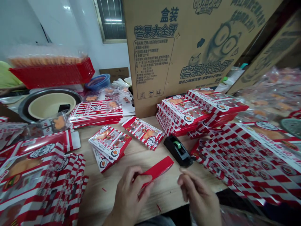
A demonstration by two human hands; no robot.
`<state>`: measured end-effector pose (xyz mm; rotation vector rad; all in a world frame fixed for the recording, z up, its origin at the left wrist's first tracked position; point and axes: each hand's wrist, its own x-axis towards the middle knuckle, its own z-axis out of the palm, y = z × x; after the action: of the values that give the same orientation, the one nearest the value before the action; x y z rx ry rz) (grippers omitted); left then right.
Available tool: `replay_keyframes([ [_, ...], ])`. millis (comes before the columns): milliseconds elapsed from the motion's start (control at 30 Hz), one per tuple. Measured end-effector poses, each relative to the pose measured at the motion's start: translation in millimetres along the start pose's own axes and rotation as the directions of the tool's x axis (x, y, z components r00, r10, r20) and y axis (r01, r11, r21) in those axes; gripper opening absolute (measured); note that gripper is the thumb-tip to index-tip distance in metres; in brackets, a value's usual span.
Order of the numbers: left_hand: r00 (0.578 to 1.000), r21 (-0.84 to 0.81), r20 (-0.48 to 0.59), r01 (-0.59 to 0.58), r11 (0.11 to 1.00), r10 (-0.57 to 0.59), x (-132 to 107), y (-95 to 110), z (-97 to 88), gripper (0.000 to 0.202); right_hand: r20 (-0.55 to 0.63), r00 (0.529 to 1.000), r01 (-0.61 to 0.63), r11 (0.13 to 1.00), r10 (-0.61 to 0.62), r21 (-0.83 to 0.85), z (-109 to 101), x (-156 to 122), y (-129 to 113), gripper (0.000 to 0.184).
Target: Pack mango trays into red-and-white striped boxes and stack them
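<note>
In the head view my left hand (133,191) is closed around a flat, glossy red strip (158,170), thumb on top, held low over the wooden table. What the strip is made of I cannot tell. To its right, my right hand (197,194) has its thumb and fingers pinched together, apart from the strip; whatever they hold, if anything, is too small to see. Just beyond that hand sits a black tape dispenser (179,150) with a greenish roll. Red-and-white printed packets (110,142) lie beyond my left hand, and another packet (144,132) rests behind the dispenser.
Tall stacks of striped packets stand at left (30,179) and right (256,157), with another stack (181,110) behind the dispenser. A large cardboard box (150,69) rises at the back. Further left are a cream basin (51,105), a blue basin (100,82) and a red tray (54,75).
</note>
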<state>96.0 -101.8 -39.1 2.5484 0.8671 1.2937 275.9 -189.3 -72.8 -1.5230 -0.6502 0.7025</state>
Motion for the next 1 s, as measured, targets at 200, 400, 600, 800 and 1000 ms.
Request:
replay_keyframes([
  [200,0.997,0.076,0.079,-0.032,0.997,0.026,0.8,3.4,-5.4,0.016,0.156,0.981,-0.157,0.937,0.113,0.312,63.6,-25.6,-44.5,0.091],
  [400,0.934,0.2,0.353,-0.139,0.97,0.061,17.4,-1.8,-16.2,0.039,0.225,0.956,-0.252,0.92,0.188,0.302,68.5,-15.4,1.4,0.102],
  [600,0.983,0.181,0.17,0.045,0.983,-0.076,6.9,-24.7,-39.4,0.045,0.129,0.952,0.303,0.92,-0.279,-0.249,57.6,30.0,56.6,0.042],
  [800,0.953,0.341,-0.28,0.214,0.916,-0.118,5.8,-50.4,-54.7,0.06,0.339,0.791,0.61,0.612,-0.509,-0.503,83.7,101.0,69.0,0.036],
  [1000,0.963,0.302,-0.117,0.267,0.915,-0.243,-10.0,-76.9,-22.9,0.038,0.312,0.812,0.582,0.64,-0.493,-0.502,98.4,108.3,84.4,0.036],
])
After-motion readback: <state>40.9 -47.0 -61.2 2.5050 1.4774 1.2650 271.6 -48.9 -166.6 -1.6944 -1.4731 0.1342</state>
